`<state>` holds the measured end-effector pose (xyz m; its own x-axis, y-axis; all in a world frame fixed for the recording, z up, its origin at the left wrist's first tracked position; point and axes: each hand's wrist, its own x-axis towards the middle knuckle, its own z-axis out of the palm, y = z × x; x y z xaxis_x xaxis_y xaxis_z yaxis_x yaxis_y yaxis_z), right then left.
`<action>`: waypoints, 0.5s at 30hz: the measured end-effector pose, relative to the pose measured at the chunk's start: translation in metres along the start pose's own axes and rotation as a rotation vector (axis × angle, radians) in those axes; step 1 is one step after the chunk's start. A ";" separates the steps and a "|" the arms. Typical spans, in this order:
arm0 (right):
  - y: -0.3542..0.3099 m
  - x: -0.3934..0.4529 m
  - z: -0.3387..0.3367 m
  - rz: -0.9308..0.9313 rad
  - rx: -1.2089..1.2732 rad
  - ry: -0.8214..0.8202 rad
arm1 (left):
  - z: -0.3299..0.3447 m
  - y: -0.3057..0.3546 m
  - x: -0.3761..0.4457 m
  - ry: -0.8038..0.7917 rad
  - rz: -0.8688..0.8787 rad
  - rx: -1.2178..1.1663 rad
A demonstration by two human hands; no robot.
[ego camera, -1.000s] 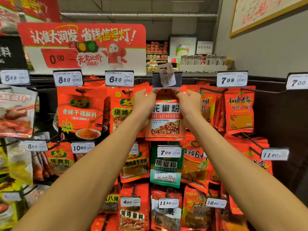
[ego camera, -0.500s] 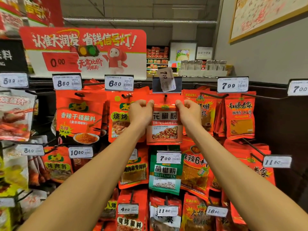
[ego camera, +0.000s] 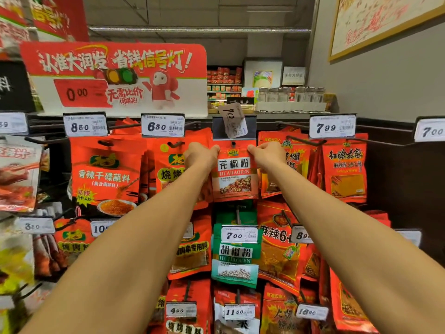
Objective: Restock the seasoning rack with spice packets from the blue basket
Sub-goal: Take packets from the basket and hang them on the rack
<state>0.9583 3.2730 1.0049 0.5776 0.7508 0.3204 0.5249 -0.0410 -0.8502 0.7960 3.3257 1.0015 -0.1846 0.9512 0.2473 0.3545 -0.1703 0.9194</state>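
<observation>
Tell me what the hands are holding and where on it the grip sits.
Both hands hold one red huajiao powder packet by its top corners: left hand pinches the top left corner, right hand the top right.

a red promotional sign (ego camera: 115, 75) above, glass jars (ego camera: 291, 94) on a far shelf.

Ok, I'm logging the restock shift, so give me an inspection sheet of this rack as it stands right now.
Surface: seasoning rack of wire hooks, hung with packets and price tags.
Job's things: red huajiaofen packet held at the top-row hook, its hang hole just below the 7.00 tag, which sits crooked in its holder. Blue basket: not in view.
Clutter: nothing seen.
Hands: left hand and right hand pinch the packet's top corners.
Cables: nothing seen.
Surroundings: green hujiaofen packet below; promotional sign above; glass jars on a shelf behind.
</observation>
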 end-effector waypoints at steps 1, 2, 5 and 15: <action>0.006 -0.004 -0.001 -0.009 0.035 0.001 | -0.002 -0.003 -0.003 -0.012 0.019 -0.036; 0.012 -0.009 -0.003 -0.014 0.068 0.009 | -0.005 -0.007 -0.008 -0.026 0.045 -0.073; 0.033 -0.024 -0.011 -0.014 0.167 0.039 | -0.016 -0.019 -0.030 -0.079 0.131 -0.137; 0.067 -0.119 -0.056 -0.058 0.553 -0.219 | -0.072 -0.067 -0.117 -0.296 0.174 -0.379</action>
<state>0.9597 3.1438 0.9329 0.3848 0.8625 0.3288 0.1143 0.3090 -0.9442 0.7283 3.2075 0.9331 0.1350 0.9231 0.3600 -0.0103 -0.3620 0.9321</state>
